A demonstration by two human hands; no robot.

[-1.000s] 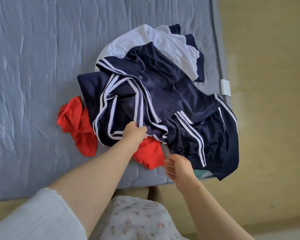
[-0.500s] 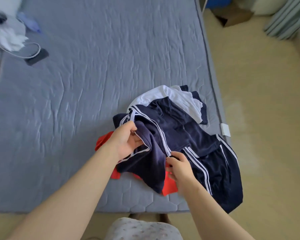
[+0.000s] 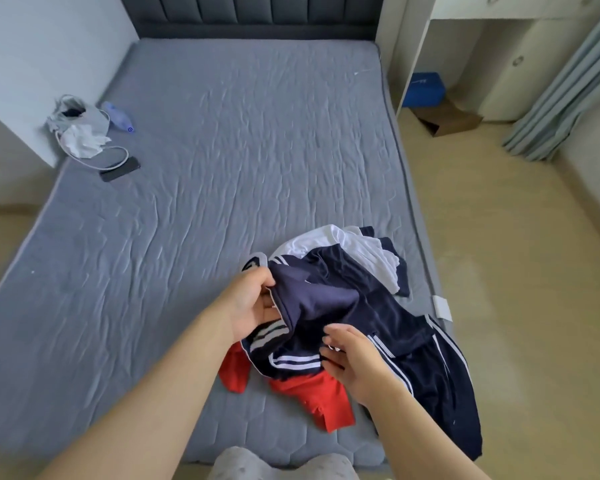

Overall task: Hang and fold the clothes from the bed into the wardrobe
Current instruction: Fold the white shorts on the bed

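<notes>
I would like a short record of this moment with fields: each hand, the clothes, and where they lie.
left hand: grips an edge of the navy striped garment
right hand: fingers loose over the navy pile, holding nothing
pile: navy on top, red garment beneath, white garment behind
place: near right edge of the bed
other: dark phone at far left edge

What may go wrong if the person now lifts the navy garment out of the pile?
Only the left hand grips the navy garment; the right hand is open. The garment's folds lie over the red garment, which may be dragged along. The striped piece hangs over the edge of the bed, so a pull might slide it to the floor.
</notes>
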